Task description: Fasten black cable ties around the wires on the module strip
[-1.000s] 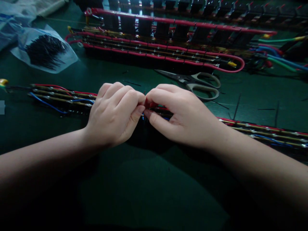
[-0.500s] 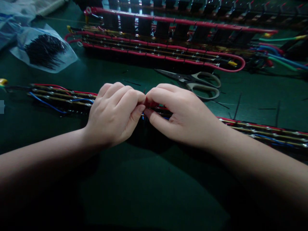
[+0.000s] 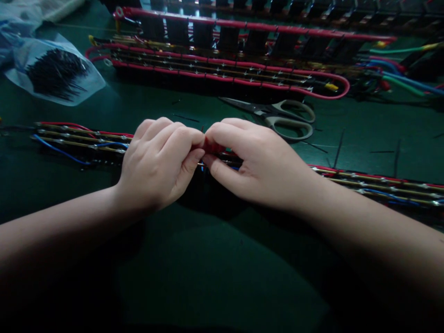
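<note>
Left hand [image 3: 159, 162] and right hand [image 3: 258, 164] were curled closed, fingertips meeting, both pinching the wire harness [image 3: 83, 138] mid-length.

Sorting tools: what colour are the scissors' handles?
Grey, on the scissors beyond the right hand; head view.

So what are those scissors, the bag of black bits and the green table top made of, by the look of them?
Scissors: dull grey blades, probably steel; pale smooth loop handles, likely plastic.
Bag: thin clear plastic film, creased and faintly shiny; the black strips inside look like thin plastic ties, though they are too small to be sure.
Table top: dark green matte covering without glare, perhaps a rubber or vinyl mat.
</note>
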Demonstrator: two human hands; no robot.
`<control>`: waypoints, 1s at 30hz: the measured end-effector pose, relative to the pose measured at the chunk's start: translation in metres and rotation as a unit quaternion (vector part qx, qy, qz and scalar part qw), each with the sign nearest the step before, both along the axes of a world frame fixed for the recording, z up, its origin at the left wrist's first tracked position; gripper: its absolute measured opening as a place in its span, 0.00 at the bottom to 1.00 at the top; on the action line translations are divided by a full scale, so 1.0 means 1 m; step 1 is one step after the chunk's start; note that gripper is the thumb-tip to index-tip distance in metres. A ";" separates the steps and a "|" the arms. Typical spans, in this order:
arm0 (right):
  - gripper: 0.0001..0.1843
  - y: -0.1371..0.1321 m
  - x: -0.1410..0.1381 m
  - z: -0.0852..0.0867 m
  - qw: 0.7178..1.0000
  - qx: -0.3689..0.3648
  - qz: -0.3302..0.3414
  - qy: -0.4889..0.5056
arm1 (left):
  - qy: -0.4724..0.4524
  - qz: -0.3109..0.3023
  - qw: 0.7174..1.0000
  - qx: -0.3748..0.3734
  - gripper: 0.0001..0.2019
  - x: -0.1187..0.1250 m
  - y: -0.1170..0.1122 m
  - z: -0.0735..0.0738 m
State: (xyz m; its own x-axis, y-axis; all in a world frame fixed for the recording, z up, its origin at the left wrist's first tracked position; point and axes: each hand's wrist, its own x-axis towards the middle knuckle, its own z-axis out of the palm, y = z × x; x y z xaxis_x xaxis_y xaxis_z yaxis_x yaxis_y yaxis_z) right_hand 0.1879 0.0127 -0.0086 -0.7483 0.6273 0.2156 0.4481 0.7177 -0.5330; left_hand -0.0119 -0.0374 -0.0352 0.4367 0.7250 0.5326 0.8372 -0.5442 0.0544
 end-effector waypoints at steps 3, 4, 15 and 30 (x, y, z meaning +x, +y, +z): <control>0.07 0.000 0.000 0.000 1.000 0.004 0.004 0.000 | -0.003 -0.005 1.000 0.011 0.05 0.000 0.001 -0.001; 0.07 0.000 0.000 0.000 1.000 0.005 0.004 -0.002 | -0.004 -0.008 1.000 0.016 0.05 0.000 0.001 -0.002; 0.07 0.000 0.001 0.001 1.000 0.000 0.005 -0.013 | -0.006 -0.008 1.000 -0.002 0.04 0.001 0.000 -0.001; 0.08 0.004 0.001 0.001 0.997 -0.037 0.022 0.061 | -0.090 -0.023 0.996 -0.009 0.05 0.002 0.000 0.003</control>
State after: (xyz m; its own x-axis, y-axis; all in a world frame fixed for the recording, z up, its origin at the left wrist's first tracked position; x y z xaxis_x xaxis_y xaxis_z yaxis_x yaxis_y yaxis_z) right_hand 0.1893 0.0165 -0.0077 -0.7471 0.6114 0.2608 0.3448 0.6919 -0.6344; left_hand -0.0098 -0.0379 -0.0320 0.3684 0.7168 0.5920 0.7866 -0.5797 0.2124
